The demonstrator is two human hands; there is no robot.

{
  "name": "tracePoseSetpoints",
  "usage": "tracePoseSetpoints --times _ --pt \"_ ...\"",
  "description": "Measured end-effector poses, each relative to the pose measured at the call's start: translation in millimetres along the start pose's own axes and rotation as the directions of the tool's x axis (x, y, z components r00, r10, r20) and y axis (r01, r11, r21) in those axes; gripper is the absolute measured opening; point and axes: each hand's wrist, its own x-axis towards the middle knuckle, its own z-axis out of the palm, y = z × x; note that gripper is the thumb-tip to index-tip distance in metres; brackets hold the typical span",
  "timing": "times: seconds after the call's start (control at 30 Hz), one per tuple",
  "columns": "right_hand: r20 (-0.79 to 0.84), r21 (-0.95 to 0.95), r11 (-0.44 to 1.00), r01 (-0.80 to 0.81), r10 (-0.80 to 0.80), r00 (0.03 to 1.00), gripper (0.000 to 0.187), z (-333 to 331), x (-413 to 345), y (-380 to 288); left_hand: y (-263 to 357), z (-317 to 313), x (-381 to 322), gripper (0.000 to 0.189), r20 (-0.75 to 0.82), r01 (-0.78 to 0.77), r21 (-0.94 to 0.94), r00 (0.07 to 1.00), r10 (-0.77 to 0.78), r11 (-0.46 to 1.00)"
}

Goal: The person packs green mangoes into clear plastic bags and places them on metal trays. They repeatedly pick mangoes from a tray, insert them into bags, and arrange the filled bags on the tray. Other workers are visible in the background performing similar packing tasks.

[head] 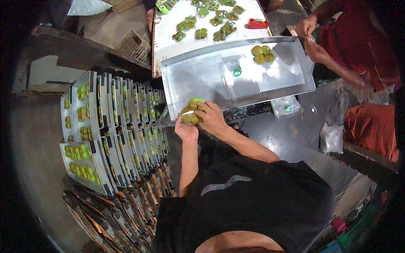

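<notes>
A cluster of round green-brown buns (192, 115) is held between my two hands at the near left corner of a shallow metal tray (196, 74). My left hand (187, 130) supports it from below, and my right hand (211, 117) grips its right side with curled fingers. A glossy highlight lies on the cluster; whether clear film wraps it I cannot tell. Inside the tray, another four-lobed bun cluster (262, 54) sits at the far right. Clear plastic bags (236, 74) with green print lie flat in the tray's middle.
Beyond the tray, a white table (167, 41) carries several bagged bun clusters (201, 33) and a red tape dispenser (257, 23). Stacked metal trays of buns (85, 167) stand at left. At right, a co-worker's hands (311, 42) are close together. A bag pack (286, 107) lies below the tray's edge.
</notes>
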Motion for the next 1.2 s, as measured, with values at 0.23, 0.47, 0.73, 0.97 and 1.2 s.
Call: tracePoseSetpoints --times 0.23,0.47,0.73,0.97,1.2 --pt "-0.082 0.012 1.0 0.017 -0.016 0.996 0.036 17.4 29.1 -21.8 -3.6 40.6 -34.5 0.04 0.152 -0.021 0.124 0.988 0.002 0.992" --pt "0.193 0.157 0.901 -0.404 0.373 0.907 0.051 6.2 -4.0 4.7 -18.8 4.0 -37.0 0.028 0.065 0.304 0.194 0.945 -0.321 0.933" --pt "-0.221 0.103 0.982 -0.159 0.179 0.959 0.034 5.3 119.2 121.4 -50.2 -11.5 -57.3 0.04 0.098 0.258 0.654 0.904 -0.417 0.712" --pt "-0.449 -0.344 0.332 -0.878 0.764 0.464 0.063 59.7 -17.1 297.2 10.8 -52.5 -58.1 0.039 0.121 0.13 0.675 0.951 -0.284 0.726" --pt "-0.317 -0.334 0.065 -0.94 0.932 0.177 0.094 100.6 -52.7 357.4 63.2 -116.7 -65.0 0.04 0.06 0.158 0.616 0.967 -0.246 0.772"
